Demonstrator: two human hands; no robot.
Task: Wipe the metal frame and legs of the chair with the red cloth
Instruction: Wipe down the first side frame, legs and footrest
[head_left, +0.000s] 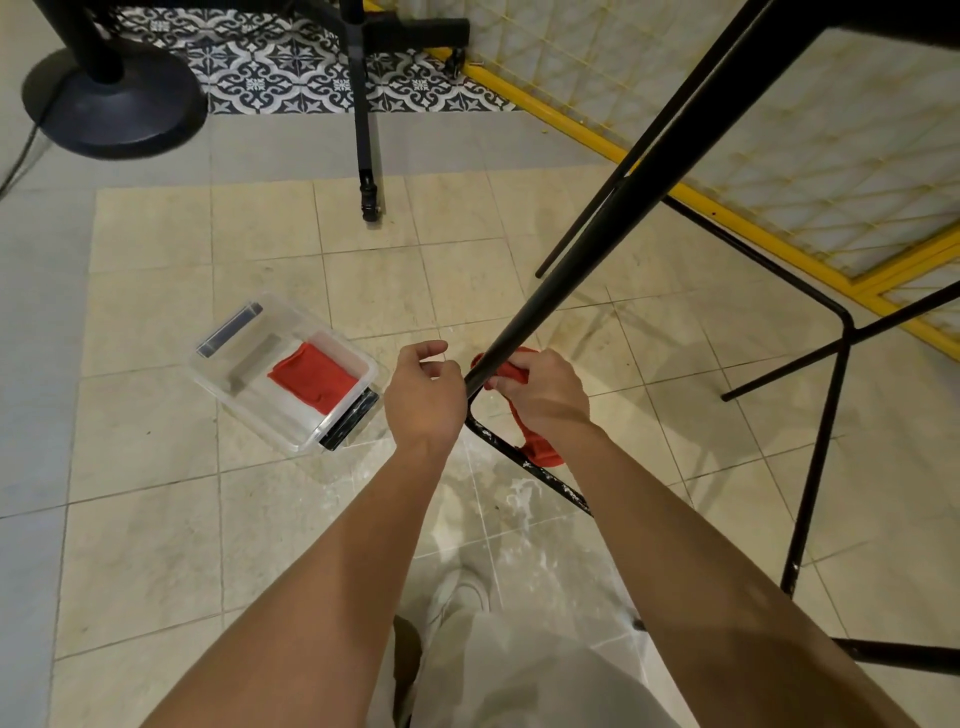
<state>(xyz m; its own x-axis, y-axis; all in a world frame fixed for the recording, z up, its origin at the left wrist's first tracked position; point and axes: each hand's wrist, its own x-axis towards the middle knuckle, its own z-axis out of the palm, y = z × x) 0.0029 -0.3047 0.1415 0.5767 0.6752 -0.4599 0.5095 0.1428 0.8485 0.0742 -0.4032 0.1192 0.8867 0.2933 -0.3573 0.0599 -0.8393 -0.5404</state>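
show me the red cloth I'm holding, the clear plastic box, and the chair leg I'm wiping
red cloth (540, 448), head view, hanging end.
clear plastic box (249, 400), head view, near wall.
chair leg (550, 301), head view, mid shaft.

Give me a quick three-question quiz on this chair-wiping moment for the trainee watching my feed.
1. True or false: the right hand presses the red cloth against the black chair leg.
2. What lies inside the clear plastic bin on the floor? A) a sponge B) a second red cloth C) a spray bottle
3. Fill in: the white specks show on the low frame bar that runs from the leg's foot toward the ____.

Key:
1. True; the cloth is bunched under that hand, and its tail hangs down past the bar.
2. B
3. Person. The left hand is beside the leg, holding no cloth.
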